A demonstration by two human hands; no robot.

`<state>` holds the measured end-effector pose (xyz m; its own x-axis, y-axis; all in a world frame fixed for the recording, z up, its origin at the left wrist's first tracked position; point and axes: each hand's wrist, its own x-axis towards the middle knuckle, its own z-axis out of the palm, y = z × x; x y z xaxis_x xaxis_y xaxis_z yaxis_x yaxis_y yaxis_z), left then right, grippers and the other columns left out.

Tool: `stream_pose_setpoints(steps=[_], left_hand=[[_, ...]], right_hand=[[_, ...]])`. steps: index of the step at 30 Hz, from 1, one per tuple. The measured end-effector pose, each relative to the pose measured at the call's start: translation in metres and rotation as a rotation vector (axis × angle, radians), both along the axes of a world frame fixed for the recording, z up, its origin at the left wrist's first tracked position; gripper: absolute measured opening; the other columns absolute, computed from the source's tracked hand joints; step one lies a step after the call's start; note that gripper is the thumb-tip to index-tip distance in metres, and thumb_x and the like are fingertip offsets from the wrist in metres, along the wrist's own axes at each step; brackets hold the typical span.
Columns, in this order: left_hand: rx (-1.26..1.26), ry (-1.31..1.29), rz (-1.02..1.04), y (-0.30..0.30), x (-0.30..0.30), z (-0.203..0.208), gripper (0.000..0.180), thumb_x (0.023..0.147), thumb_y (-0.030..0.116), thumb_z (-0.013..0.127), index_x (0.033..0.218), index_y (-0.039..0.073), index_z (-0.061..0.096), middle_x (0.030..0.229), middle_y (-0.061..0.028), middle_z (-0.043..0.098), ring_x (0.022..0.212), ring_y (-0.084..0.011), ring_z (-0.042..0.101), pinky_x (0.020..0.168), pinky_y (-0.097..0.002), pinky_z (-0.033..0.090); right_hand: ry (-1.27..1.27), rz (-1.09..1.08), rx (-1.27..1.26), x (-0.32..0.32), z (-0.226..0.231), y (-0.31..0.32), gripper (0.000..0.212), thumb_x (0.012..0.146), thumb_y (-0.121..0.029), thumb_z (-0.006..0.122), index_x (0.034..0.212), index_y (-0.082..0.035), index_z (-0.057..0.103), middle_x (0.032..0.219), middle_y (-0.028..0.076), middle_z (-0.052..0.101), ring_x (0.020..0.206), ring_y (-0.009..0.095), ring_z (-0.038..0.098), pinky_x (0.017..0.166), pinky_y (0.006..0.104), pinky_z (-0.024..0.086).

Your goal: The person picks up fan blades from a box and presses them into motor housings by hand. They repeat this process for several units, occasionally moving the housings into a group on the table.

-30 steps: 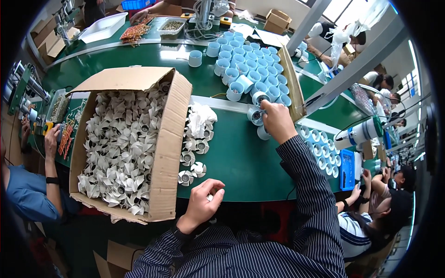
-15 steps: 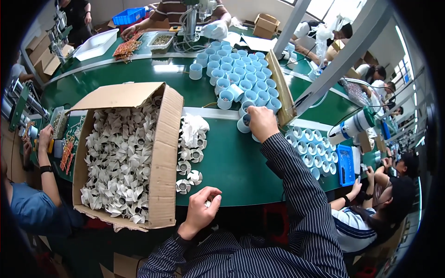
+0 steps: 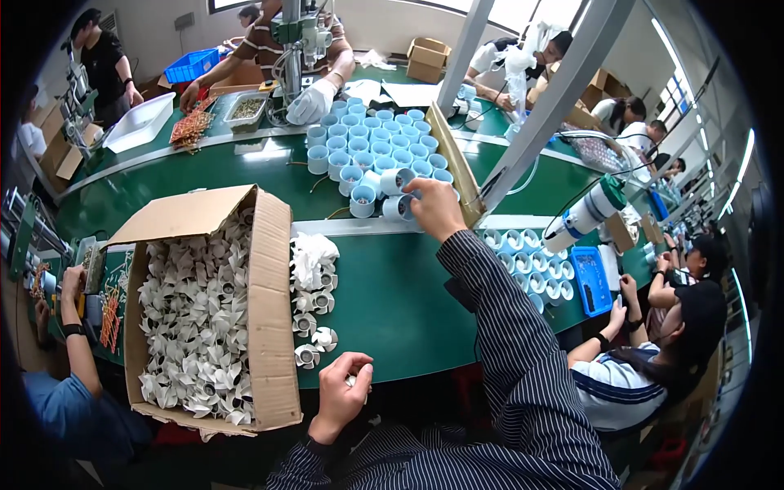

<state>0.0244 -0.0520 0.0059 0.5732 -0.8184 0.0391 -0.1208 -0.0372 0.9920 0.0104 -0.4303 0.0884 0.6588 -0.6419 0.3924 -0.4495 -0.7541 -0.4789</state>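
My right hand (image 3: 438,209) reaches over the table at the near edge of a crowd of light blue cups (image 3: 380,149). Its fingers are closed at the rim of one light blue cup (image 3: 398,180), which leans toward me; another cup (image 3: 397,208) stands just below the fingertips. Small dark parts show inside some cups. My left hand (image 3: 341,397) is curled in front of the table edge, with a small white piece (image 3: 351,380) peeking out of it; its kind cannot be made out. Nearby, white fan wheels (image 3: 305,325) lie on the green table.
An open cardboard box (image 3: 273,318) full of white fan wheels stands at left. A crumpled white bag (image 3: 314,260) lies beside it. More cups (image 3: 523,263) and a blue tray (image 3: 591,280) are at right. A metal post (image 3: 535,106) rises behind my right hand. Co-workers sit around.
The whole view has shifted, so the table contents appear farther left. My right hand has moved to the near cups' rims, and one cup now tilts. My left hand stays curled.
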Motion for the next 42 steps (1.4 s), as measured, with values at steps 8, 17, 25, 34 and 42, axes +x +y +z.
stream_pose_setpoints(steps=[8, 17, 25, 34, 42], left_hand=[[0.015, 0.007, -0.016, -0.002, 0.002, 0.006, 0.012, 0.098, 0.003, 0.067, 0.105, -0.006, 0.072, 0.080, -0.0093, 0.073, 0.061, -0.0137, 0.071, 0.057, -0.0280, 0.056], [-0.013, -0.021, 0.016, 0.004, 0.000, -0.001, 0.011, 0.099, 0.004, 0.068, 0.106, -0.003, 0.073, 0.084, -0.0093, 0.074, 0.063, -0.0136, 0.072, 0.058, -0.0280, 0.055], [-0.084, -0.082, 0.029, -0.003, -0.004, -0.002, 0.013, 0.101, 0.008, 0.069, 0.108, -0.003, 0.072, 0.086, -0.0095, 0.074, 0.065, -0.0137, 0.069, 0.061, -0.0289, 0.054], [-0.099, -0.127, 0.045, 0.002, -0.001, -0.003, 0.014, 0.101, 0.009, 0.069, 0.108, -0.003, 0.072, 0.084, -0.0091, 0.073, 0.064, -0.0140, 0.068, 0.062, -0.0300, 0.053], [-0.093, -0.108, 0.022, -0.002, -0.002, -0.002, 0.014, 0.102, 0.009, 0.068, 0.107, -0.002, 0.072, 0.081, -0.0086, 0.072, 0.062, -0.0136, 0.067, 0.061, -0.0303, 0.053]], right_hand=[[-0.099, -0.048, -0.107, 0.030, -0.016, -0.008, 0.020, 0.088, -0.006, 0.075, 0.107, -0.008, 0.082, 0.103, 0.019, 0.077, 0.095, 0.039, 0.075, 0.088, 0.0462, 0.059], [-0.127, -0.006, -0.091, 0.034, -0.012, 0.005, 0.020, 0.087, -0.004, 0.075, 0.105, -0.007, 0.080, 0.100, 0.019, 0.075, 0.093, 0.040, 0.074, 0.086, 0.0474, 0.058], [-0.052, 0.096, -0.082, 0.043, -0.023, 0.022, 0.018, 0.087, -0.004, 0.073, 0.105, -0.007, 0.076, 0.106, 0.021, 0.072, 0.097, 0.044, 0.072, 0.086, 0.0513, 0.058], [-0.006, 0.285, -0.211, 0.044, -0.038, 0.039, 0.018, 0.092, -0.001, 0.069, 0.108, -0.008, 0.070, 0.113, 0.019, 0.070, 0.091, 0.044, 0.073, 0.081, 0.0522, 0.061], [0.045, 0.180, -0.286, 0.056, -0.043, 0.043, 0.017, 0.095, 0.000, 0.064, 0.110, -0.008, 0.067, 0.112, 0.020, 0.068, 0.085, 0.046, 0.074, 0.076, 0.0535, 0.062]])
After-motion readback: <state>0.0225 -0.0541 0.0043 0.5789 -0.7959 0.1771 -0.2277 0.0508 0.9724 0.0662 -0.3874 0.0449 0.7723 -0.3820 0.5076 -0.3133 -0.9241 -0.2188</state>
